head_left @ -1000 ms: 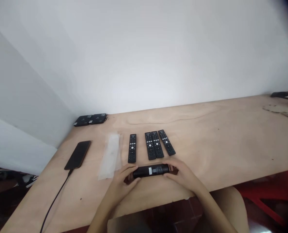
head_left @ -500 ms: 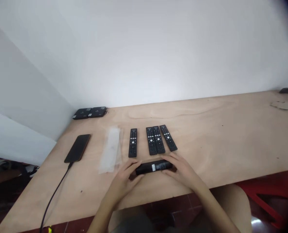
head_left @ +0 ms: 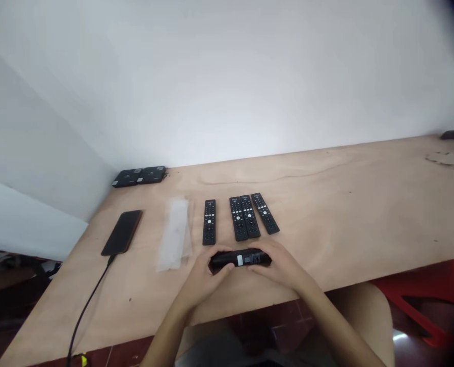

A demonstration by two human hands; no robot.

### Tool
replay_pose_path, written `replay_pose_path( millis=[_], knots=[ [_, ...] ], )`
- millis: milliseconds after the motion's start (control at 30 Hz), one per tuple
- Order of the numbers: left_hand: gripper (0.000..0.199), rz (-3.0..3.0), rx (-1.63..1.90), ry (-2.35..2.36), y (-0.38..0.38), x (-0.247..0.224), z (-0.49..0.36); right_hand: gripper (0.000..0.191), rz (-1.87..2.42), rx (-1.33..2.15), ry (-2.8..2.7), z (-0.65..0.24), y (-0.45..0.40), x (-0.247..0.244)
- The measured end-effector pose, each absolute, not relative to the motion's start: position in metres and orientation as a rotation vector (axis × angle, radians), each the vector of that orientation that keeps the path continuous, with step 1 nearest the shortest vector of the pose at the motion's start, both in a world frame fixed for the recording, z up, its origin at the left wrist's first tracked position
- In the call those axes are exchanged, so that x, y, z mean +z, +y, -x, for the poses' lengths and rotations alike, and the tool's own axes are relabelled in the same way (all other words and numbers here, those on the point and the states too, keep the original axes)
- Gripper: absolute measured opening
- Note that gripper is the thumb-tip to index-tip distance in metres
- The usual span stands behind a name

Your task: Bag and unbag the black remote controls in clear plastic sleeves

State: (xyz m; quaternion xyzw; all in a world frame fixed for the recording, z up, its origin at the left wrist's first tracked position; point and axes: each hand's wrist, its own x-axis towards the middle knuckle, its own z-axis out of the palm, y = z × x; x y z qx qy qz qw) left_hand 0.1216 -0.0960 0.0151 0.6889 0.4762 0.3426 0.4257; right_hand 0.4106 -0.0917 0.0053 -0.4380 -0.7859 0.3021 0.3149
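A black remote, its labelled back showing, lies sideways between my hands near the table's front edge. My left hand grips its left end, thumb on the near side. Around its right end are the fingers and thumb of my right hand. Just beyond are more black remotes, buttons up: one alone, two side by side, and a tilted one at the right. Translucent plastic sleeves lie to the left of them.
A phone with a black cable lies on the left of the wooden table. Two black boxes sit at the back left by the wall. A red chair stands at the lower right.
My left hand has closed further around the remote's left end, and my right hand has slid slightly left along it. The remote is more level. The view has shifted slightly.
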Motion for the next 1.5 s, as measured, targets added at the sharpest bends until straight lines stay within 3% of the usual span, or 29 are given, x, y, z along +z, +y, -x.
replay_pose_path(
  millis=[100,267,433,700,967,1200,1500],
  knots=[
    [0.027,-1.679,0.871,1.205,-0.095,0.012,-0.123,0.042,1.152,0.790,-2.082,-0.409,-0.092,0.004],
    [0.031,-1.535,0.855,1.176,-0.095,0.014,-0.126,0.061,1.145,0.791,-2.084,-0.410,-0.096,0.007],
    [0.031,-1.597,0.830,1.232,-0.096,0.016,-0.125,0.048,1.095,0.681,-2.167,-0.408,-0.095,0.007],
    [0.032,-1.624,0.820,1.183,-0.097,0.015,-0.120,0.043,1.016,0.701,-2.145,-0.410,-0.094,0.009],
    [0.021,-1.723,0.976,1.214,-0.098,0.012,-0.128,0.038,1.049,0.766,-2.064,-0.413,-0.095,0.017],
    [0.043,-2.123,0.888,1.081,-0.102,0.016,-0.113,0.039,1.023,0.835,-2.091,-0.412,-0.093,0.019],
    [0.039,-1.937,0.977,1.146,-0.103,0.015,-0.095,0.039,0.953,1.015,-2.025,-0.423,-0.090,0.030]
  ],
)
